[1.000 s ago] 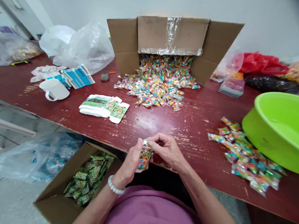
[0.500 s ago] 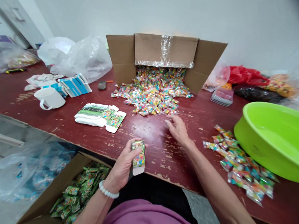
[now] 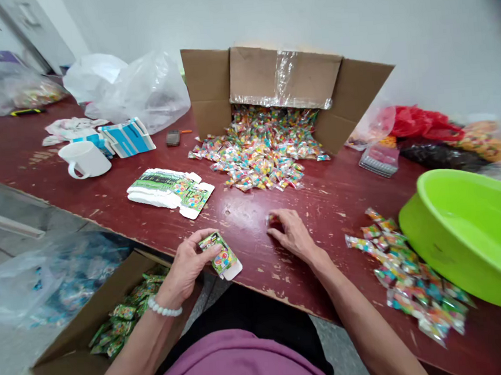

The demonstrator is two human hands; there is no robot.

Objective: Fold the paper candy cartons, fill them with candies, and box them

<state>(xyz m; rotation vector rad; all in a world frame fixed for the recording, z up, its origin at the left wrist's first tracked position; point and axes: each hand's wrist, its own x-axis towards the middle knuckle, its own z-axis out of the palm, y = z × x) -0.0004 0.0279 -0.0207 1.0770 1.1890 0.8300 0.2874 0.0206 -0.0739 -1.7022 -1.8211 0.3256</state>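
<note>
My left hand [image 3: 187,266] grips a small green printed candy box [image 3: 223,258] by its upper end. The box is tilted, and its white flap end points down and right, over the table's front edge. To the right, just above the tabletop, my right hand [image 3: 294,233] is closed in a pinch. A bit of clear wrapper at its fingertips looks like a small wrapped candy [image 3: 271,219], mostly hidden by the fingers. Beyond both hands lies a heap of wrapped candies [image 3: 261,160], spilling from an open cardboard carton [image 3: 285,75]. A stack of flattened green boxes [image 3: 164,188] lies left of the heap.
A lime-green basin [image 3: 467,245] stands at the right beside loose wrapped candies [image 3: 407,279]. Below the table's left front is a cardboard box [image 3: 69,363] holding filled green packs [image 3: 122,319]. A white mug [image 3: 86,160] and plastic bags [image 3: 143,92] sit further left.
My right hand has drawn back from the candy heap, its fingers now pinched together. My left hand has shifted slightly left and turned the box, so its flap end points more to the right.
</note>
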